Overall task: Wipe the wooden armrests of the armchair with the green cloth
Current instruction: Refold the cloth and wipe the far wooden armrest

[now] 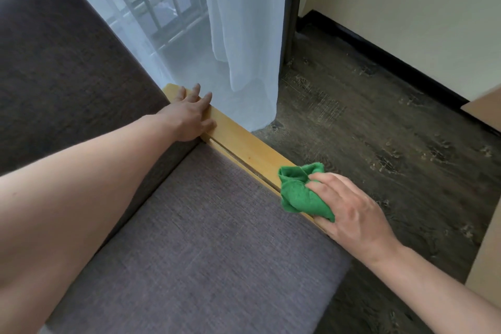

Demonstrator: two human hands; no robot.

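Note:
A light wooden armrest (244,144) runs along the right side of a grey fabric armchair, from the backrest toward the front. My left hand (188,114) lies flat on its far end, fingers spread, holding nothing. My right hand (349,206) presses a bunched green cloth (301,192) onto the near part of the armrest. The cloth covers the wood under it, and my hand hides the armrest's front end.
The grey seat cushion (217,238) fills the lower middle and the dark backrest (67,62) rises at left. A white sheer curtain (244,35) hangs just beyond the armrest. Dark wood-look floor (379,130) lies to the right, with a cardboard box (488,238) at the right edge.

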